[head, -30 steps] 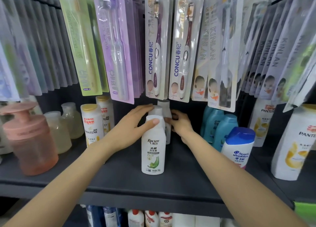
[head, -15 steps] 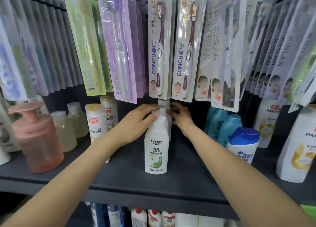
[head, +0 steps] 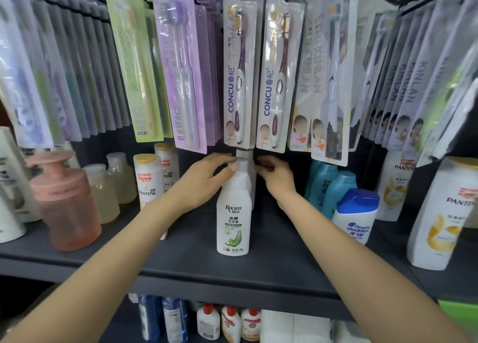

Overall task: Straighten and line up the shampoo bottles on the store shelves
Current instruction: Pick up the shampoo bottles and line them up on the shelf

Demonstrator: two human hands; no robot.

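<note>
A white Raclen shampoo bottle [head: 234,218] stands upright at the front of a row on the dark shelf [head: 271,265]. Behind it stand more white bottles [head: 245,159], mostly hidden. My left hand [head: 207,181] reaches in from the left, its fingers curled on the bottle just behind the front one and its thumb at the front bottle's cap. From the right, my right hand [head: 275,174] touches the rear white bottles with its fingertips.
Pantene bottles [head: 148,185] stand left of the row, with a pink pump bottle [head: 63,200] and clear bottles [head: 102,192] further left. Teal bottles [head: 333,190], a Head & Shoulders bottle [head: 355,216] and large Pantene bottles [head: 445,213] stand right. Hanging toothbrush packs [head: 241,73] overhang the shelf.
Both hands have stayed on the white bottles behind the front one, shifting only slightly. The view has moved a little; the front bottle keeps its place.
</note>
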